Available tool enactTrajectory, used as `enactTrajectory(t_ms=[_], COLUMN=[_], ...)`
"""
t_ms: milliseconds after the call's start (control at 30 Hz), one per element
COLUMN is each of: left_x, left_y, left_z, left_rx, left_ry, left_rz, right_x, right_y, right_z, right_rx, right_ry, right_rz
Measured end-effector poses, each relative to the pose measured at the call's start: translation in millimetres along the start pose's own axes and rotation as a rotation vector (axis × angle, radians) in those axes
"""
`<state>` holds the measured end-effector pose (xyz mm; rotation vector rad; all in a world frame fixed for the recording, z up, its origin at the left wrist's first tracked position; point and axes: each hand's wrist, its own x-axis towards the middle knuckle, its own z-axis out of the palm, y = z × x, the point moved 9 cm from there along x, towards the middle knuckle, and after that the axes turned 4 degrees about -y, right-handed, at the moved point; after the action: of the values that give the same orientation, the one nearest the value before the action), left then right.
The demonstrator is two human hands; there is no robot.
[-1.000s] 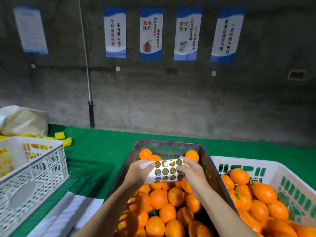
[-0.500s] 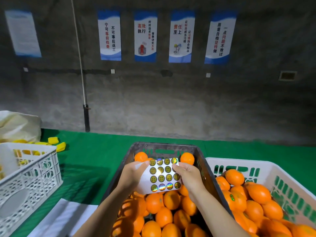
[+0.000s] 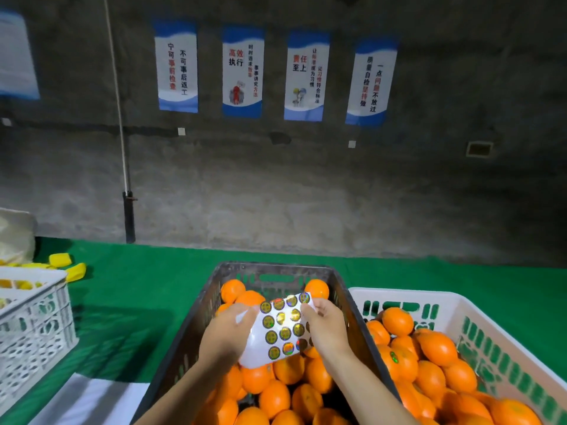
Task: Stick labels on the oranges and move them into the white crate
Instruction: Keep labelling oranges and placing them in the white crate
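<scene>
Oranges [image 3: 274, 397] lie heaped in the dark crate [image 3: 196, 317] directly beneath our hands as we hold the label sheet [image 3: 283, 329] just above the pile. Our left hand [image 3: 225, 335] grips the sheet's left edge with curled fingers and our right hand [image 3: 326, 325] pinches its right edge; we cannot tell whether a sticker is already lifted. We judge the sheet to be thin and floppy, since it bows between our hands. Its small glossy round labels are probably best peeled at the rim with a fingertip while the other hand keeps the backing taut. The fruit looks firm, round and smooth-skinned, so it is likely to roll. We would take one from the top of the heap in a full palm, with a clean patch of peel turned up for the label. The white crate [image 3: 454, 299] stands just to the right of our right hand, already holding many oranges, and one labelled orange [image 3: 395, 360] there shows a shiny sticker. The two crates' adjoining walls stand between our hands and that pile, so each fruit must be lifted over them. The sheet also occupies both hands for now. Well to the left of our left hand stands a second white crate [image 3: 36, 314], with yellow pieces [image 3: 66, 265] beyond it on the green cloth [image 3: 138, 289]. A row of posters [image 3: 242, 72] hangs on the wall far ahead.
</scene>
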<state>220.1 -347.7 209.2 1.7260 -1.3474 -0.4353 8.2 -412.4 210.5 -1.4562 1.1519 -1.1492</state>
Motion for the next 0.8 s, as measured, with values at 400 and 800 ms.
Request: enactTrajectory(t_ms=[400, 800], left_x=[19.7, 11.9], left_y=[25.6, 30.6], left_z=[2.3, 9.6], left_rx=[0.337, 0.175], left_ry=[-0.016, -0.027], left_rz=[0.272, 0.299], right_x=[7.7, 23.2], right_y=[5.9, 0.8], right_z=[6.1, 8.2], right_rx=[-0.028, -0.068], right_ry=[-0.004, -0.027], right_rz=[0.113, 0.028])
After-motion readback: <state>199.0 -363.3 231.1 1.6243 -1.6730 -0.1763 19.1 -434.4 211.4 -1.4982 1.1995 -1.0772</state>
